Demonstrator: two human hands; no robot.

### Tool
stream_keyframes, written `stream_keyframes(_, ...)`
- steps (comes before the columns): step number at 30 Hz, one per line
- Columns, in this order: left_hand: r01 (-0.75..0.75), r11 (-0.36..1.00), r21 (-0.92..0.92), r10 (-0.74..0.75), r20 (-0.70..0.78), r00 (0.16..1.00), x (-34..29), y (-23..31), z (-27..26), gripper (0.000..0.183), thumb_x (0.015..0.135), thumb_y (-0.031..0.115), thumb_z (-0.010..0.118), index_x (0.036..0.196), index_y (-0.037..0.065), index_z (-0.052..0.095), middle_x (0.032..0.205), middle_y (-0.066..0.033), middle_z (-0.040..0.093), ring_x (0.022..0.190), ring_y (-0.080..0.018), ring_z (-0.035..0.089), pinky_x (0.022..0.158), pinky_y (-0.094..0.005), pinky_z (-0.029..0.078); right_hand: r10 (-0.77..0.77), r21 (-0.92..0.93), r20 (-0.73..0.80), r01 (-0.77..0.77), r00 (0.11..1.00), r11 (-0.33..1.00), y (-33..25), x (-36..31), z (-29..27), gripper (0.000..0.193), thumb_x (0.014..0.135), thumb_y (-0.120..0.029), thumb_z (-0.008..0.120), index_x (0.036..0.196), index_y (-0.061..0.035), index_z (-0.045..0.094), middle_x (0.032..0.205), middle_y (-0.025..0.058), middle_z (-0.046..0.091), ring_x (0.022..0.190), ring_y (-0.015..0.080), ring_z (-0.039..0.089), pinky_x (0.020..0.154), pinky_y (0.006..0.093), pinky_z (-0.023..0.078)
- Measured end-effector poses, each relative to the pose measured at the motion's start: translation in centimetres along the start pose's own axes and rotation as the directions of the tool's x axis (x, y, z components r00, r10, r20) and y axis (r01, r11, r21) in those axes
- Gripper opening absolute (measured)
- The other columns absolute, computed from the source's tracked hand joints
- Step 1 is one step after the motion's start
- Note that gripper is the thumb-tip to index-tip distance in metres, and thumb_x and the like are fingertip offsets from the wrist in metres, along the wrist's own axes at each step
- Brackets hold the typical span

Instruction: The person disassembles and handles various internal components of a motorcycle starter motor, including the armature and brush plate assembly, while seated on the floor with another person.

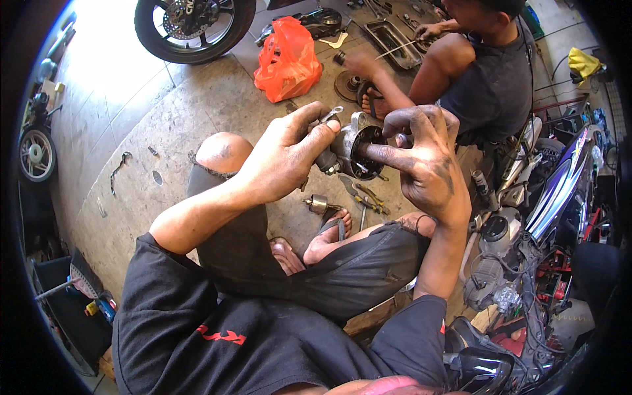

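In front of me is a round grey metal housing (pixel 345 146), its open end facing right, with small dark parts inside. My left hand (pixel 289 148) is closed around its left end, thumb on top by a small metal tab. From the right, my right hand (pixel 428 158) has a finger reaching into the open end, while its other fingers bend near the rim. Below, on the floor by my foot, lies a short metal cylinder (pixel 317 203). Beside it are pliers with yellow-and-black handles (pixel 372 199).
Across from me a crouching person (pixel 490 72) holds a thin rod over a metal tray (pixel 388 39). An orange plastic bag (pixel 288 62) and a motorcycle wheel (pixel 195 26) are at the far side. Motorcycle parts (pixel 500 263) crowd the right; a black bin (pixel 66 309) stands left.
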State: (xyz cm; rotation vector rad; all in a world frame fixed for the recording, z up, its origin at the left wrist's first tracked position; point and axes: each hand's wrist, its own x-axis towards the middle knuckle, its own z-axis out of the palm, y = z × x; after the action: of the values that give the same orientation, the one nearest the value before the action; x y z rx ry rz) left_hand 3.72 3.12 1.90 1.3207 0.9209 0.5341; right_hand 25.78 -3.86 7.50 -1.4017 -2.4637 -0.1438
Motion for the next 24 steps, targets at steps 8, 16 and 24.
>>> stream_keyframes(8,-0.045,0.999,-0.007,0.045,-0.024,0.999,0.04,-0.41,0.32,0.054,0.098,0.029,0.061,0.135,-0.008,0.048,0.119,-0.0112,0.062,0.109,-0.0145,0.056,0.093,-0.0269,0.045,0.008,0.008,0.004,-0.009,1.0,1.0,-0.04,-0.07,0.34,0.035,0.066,-0.008,0.065,0.097,-0.0206,0.076,0.11,0.0044,0.059,0.112,0.0256,0.053,0.094,0.0435,0.034)
stream_keyframes(16,-0.081,0.994,-0.079,0.081,-0.013,0.997,0.43,-1.02,0.44,0.051,0.098,0.026,0.06,0.134,-0.008,0.049,0.118,-0.0098,0.062,0.108,-0.0128,0.056,0.094,-0.0264,0.044,0.02,0.007,-0.023,-0.02,1.0,1.0,-0.11,-0.1,0.45,0.033,0.068,-0.009,0.063,0.097,-0.0192,0.075,0.11,0.0061,0.061,0.11,0.026,0.054,0.096,0.0424,0.034)
stream_keyframes(24,-0.052,0.995,-0.086,0.051,-0.019,0.999,0.3,-0.58,0.49,0.053,0.097,0.027,0.061,0.135,-0.008,0.048,0.116,-0.01,0.061,0.106,-0.0124,0.056,0.092,-0.0258,0.045,0.032,-0.086,-0.028,-0.034,0.999,0.996,-0.34,-0.02,0.25,0.028,0.073,-0.011,0.06,0.097,-0.0165,0.074,0.11,0.0055,0.062,0.108,0.0238,0.055,0.095,0.0406,0.034)
